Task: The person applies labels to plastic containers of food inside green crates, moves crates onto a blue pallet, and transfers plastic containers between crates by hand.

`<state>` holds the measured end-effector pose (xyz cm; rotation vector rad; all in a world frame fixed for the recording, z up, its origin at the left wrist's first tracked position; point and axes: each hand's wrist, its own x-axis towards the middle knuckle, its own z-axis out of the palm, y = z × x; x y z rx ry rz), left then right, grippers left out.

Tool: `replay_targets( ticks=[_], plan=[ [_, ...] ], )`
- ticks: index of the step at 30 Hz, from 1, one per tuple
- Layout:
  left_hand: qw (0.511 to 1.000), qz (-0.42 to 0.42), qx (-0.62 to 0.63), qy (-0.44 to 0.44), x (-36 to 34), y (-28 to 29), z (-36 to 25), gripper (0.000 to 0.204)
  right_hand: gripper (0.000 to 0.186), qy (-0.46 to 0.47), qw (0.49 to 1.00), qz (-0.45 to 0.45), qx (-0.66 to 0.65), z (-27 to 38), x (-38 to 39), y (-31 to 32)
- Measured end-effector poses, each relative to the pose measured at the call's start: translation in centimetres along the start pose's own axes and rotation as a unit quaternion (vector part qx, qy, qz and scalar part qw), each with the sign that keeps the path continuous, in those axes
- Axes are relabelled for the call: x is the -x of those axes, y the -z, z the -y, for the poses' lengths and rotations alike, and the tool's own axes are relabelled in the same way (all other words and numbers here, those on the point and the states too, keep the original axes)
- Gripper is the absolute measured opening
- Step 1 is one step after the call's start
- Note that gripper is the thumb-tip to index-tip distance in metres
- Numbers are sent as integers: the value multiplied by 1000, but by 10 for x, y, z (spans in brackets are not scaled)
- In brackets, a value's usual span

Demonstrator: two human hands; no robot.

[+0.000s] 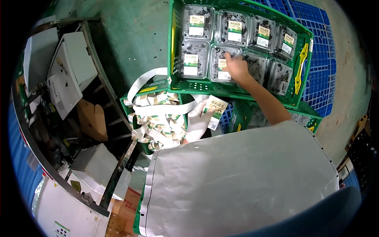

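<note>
My left hand (197,121), in a white glove, pinches a paper label (215,110) printed in cream, green and white. My bare right hand (238,68) reaches over a green crate (173,59) with the index finger stretched out, touching the top of a clear plastic box (213,52) beside its label. Some of the other fingers are blurred. Several more clear boxes (196,23) with dark contents stand in two rows in the crate, and those whose tops show plainly carry similar labels. My right forearm partly covers the front row.
Left of the gloved hand, a smaller green crate (126,103) holds a tangle of label strips (162,128). A large grey-white sheet (241,177) covers the near side. Blue pallets (321,59) lie at the right. A metal-framed cart (92,43) with white foam boxes (77,59) stands left.
</note>
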<state>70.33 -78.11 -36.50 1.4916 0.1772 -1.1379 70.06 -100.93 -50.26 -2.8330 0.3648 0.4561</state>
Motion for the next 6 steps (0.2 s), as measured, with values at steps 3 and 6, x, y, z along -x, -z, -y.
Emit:
replay_targets(
  ticks=[3, 6],
  plan=[
    [995, -35, 89, -41, -9, -14, 5, 37, 46, 38, 982, -144, -117, 7, 28, 42],
    [991, -29, 82, -101, -8, -27, 4, 36, 29, -51, 800, 274, -532, 1, 68, 99]
  ],
)
